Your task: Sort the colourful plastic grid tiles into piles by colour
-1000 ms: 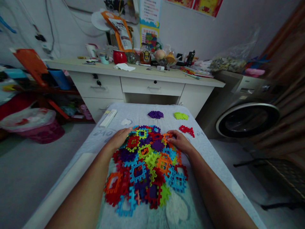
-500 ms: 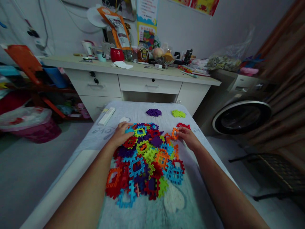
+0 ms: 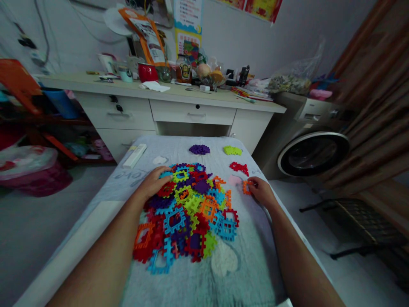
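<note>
A heap of coloured interlocking plastic tiles (image 3: 188, 209) lies on a cloth-covered table (image 3: 249, 260). My left hand (image 3: 152, 182) rests flat on the heap's far left edge, fingers spread over the tiles. My right hand (image 3: 262, 192) is off to the right of the heap, fingers pinched on a small orange tile (image 3: 246, 187) held down at the cloth. Beyond the heap lie three separate small groups of tiles: a purple group (image 3: 199, 149), a green group (image 3: 232, 150) and a red group (image 3: 239, 167).
A white box (image 3: 134, 155) and a small white scrap (image 3: 159, 160) lie at the table's far left. Behind stands a cluttered white desk (image 3: 191, 115) with drawers. A washing machine (image 3: 315, 149) is at the right, a pink basket (image 3: 32, 170) at the left.
My right hand has picked an orange tile off the heap and carried it right, down to the cloth below the red group. My left hand stays on the heap.
</note>
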`<move>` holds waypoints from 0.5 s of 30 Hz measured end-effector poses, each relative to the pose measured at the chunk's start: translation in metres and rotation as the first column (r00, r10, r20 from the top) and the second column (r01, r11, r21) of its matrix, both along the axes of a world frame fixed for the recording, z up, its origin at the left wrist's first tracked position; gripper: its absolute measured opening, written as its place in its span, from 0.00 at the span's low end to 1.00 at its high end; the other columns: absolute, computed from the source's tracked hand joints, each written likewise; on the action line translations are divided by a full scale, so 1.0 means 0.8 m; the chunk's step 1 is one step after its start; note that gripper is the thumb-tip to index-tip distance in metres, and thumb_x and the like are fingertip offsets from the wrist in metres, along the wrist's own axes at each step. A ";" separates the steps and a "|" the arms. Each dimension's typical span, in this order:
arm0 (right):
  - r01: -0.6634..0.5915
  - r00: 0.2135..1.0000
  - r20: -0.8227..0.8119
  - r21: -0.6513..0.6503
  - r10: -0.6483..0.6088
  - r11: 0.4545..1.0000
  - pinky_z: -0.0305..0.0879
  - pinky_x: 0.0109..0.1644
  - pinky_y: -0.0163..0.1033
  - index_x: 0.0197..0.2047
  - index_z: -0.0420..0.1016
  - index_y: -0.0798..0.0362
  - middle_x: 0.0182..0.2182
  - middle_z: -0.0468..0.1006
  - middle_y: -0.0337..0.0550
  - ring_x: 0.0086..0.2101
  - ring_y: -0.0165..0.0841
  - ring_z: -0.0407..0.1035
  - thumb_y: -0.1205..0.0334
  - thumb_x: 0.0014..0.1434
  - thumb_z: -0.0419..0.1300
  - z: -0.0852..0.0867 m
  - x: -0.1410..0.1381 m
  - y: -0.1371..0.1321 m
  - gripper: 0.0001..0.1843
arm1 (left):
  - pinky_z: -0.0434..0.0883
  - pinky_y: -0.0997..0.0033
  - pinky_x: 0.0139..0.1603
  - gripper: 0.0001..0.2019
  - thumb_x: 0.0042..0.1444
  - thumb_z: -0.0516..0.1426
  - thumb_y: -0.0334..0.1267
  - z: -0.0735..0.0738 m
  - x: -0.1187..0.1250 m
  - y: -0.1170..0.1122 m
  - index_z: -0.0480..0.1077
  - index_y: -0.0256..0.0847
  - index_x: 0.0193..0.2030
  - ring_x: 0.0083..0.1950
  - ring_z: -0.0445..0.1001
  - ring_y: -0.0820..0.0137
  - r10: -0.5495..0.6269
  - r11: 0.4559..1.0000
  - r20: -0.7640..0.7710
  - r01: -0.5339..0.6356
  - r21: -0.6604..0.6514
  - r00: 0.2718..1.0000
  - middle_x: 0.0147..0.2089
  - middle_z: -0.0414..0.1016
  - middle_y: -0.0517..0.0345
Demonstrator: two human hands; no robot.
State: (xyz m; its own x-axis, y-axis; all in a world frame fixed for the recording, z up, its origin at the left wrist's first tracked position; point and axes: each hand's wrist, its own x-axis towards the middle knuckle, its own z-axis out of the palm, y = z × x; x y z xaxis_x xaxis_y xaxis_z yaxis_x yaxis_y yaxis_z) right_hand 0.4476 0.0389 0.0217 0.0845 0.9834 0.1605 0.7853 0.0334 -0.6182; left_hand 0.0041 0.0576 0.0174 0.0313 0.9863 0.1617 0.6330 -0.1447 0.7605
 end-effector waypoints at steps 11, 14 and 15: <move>-0.055 0.991 0.128 0.111 0.041 0.992 0.65 0.44 0.40 0.41 0.76 0.55 0.40 0.75 0.47 0.35 0.34 0.69 0.70 0.50 0.53 -0.011 -0.003 -0.004 0.16 | 0.56 0.55 0.69 0.25 0.50 0.57 0.57 -0.004 -0.003 -0.003 0.75 0.43 0.49 0.66 0.63 0.55 0.064 0.998 0.031 -0.065 0.015 0.997 0.63 0.67 0.52; -0.064 0.992 0.117 0.216 0.039 0.974 0.66 0.46 0.43 0.42 0.76 0.55 0.41 0.74 0.50 0.37 0.36 0.69 0.71 0.50 0.52 -0.005 -0.014 -0.006 0.17 | 0.53 0.55 0.70 0.25 0.50 0.57 0.57 -0.008 -0.003 -0.004 0.75 0.42 0.48 0.68 0.61 0.55 0.115 0.991 0.090 -0.120 0.053 0.989 0.64 0.65 0.51; -0.094 0.991 0.118 0.248 0.066 0.964 0.66 0.47 0.44 0.42 0.76 0.55 0.41 0.74 0.50 0.39 0.37 0.69 0.70 0.51 0.53 -0.001 -0.021 -0.009 0.16 | 0.54 0.55 0.70 0.25 0.51 0.56 0.57 -0.009 -0.003 -0.004 0.75 0.42 0.48 0.67 0.62 0.55 0.122 0.990 0.129 -0.130 0.062 0.984 0.63 0.67 0.51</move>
State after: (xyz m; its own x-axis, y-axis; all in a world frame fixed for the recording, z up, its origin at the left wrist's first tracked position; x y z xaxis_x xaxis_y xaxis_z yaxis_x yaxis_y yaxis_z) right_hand 0.4309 0.0321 0.0207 -0.0240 0.9128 0.4077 0.8351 0.2425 -0.4938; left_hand 0.0017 0.0541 0.0098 -0.1172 0.9672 0.2252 0.5508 -0.1253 0.8252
